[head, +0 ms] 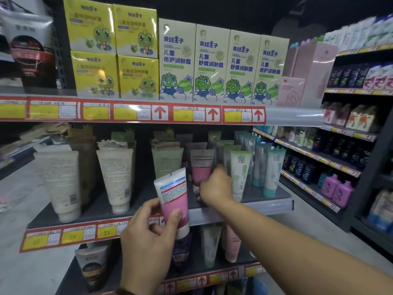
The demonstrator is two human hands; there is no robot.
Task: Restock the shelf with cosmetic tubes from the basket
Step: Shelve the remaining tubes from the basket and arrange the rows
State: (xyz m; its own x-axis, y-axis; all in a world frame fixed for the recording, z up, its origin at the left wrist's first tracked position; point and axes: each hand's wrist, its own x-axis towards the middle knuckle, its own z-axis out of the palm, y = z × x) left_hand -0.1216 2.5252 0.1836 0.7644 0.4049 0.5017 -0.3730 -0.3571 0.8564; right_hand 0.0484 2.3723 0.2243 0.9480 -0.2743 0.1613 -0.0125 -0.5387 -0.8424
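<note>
Left hand (148,237) clamps spare pink tube (173,199) before shelved pink tube (201,165); right hand (215,186) against it, grip unclear; a nudge could topple the green tube (239,173) beside it.

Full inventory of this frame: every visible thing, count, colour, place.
yellow boxes: 4, yellow with green frogs, top shelf left
tall boxes: 4, cream with blue text, top shelf middle
pink boxes: at least 2, pink, top shelf right
cream tubes: 2 in front, cream, middle shelf left
green-white tubes: several, middle shelf right
shelved pink tube: 1, pink-white, middle shelf centre
held pink tube: 1, pink-white, before middle shelf edge
lower tubes: several, mixed, shelf below
price labels: many, red-yellow, shelf edges
bottles: many, mixed, right aisle shelves
left hand: grips held pink tube
right hand: fingers round shelved pink tube
</note>
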